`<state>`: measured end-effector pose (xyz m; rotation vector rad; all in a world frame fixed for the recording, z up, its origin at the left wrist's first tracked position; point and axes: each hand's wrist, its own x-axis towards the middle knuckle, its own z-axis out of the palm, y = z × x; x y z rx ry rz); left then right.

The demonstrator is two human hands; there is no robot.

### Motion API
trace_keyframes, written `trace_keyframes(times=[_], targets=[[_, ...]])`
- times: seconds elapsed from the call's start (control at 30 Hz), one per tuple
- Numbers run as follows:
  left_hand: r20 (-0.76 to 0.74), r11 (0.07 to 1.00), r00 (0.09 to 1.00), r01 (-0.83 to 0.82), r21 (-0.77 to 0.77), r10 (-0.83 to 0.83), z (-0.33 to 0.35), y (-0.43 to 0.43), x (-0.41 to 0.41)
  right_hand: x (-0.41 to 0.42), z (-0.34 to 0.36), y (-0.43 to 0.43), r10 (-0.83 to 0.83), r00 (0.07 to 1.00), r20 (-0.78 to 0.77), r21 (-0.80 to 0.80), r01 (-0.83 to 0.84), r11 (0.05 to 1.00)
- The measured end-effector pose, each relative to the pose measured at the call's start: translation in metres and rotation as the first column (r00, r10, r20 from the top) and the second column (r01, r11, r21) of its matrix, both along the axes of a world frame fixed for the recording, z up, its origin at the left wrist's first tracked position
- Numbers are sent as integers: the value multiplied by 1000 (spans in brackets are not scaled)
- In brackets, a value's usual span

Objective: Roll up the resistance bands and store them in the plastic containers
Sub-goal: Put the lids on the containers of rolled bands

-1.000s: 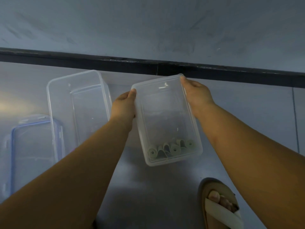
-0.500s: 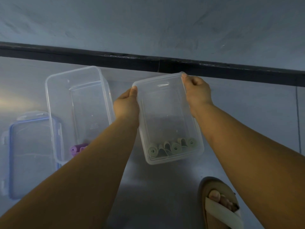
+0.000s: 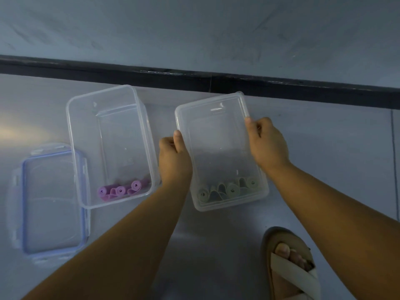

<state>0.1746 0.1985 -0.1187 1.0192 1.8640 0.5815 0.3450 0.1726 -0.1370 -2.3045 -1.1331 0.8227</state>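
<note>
While the left hand (image 3: 173, 161) and the right hand (image 3: 267, 144) are gripping the long sides of the clear rectangular plastic container (image 3: 216, 148), their digits curling round its rim, the rolled pale green resistance bands (image 3: 227, 190) are lying bunched at its near end. It is sitting just right of the open clear plastic container (image 3: 112, 137), which is holding the rolled purple resistance bands (image 3: 121, 190). I cannot tell whether it is resting on the grey floor (image 3: 324, 137) or hovering just above it. The step, as I am judging it, is setting this box down squarely. That is calling for level handling, both sides lowering together, so the loose rolls are not sliding or unwinding. The blue-rimmed clear lid (image 3: 52, 202) is lying left of the open container, partly under its near corner, and is probably waiting to close one box.
</note>
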Motion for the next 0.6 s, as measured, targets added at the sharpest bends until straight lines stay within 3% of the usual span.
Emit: trace_keyframes(times=[0.33,0.5,0.6], targets=[[-158,997,986,62,53,-53,-5,-8,8,-5,-3,1,64,996,55,38,-67,997],[44,996,995,-87,-5,88,-6,-18,0,3,5,-9,8,975,-220,10,-5,1000],[60,995,996,-64,-78,69,-8,-47,-10,8,6,-45,31,976,-218,-63,-46,997]])
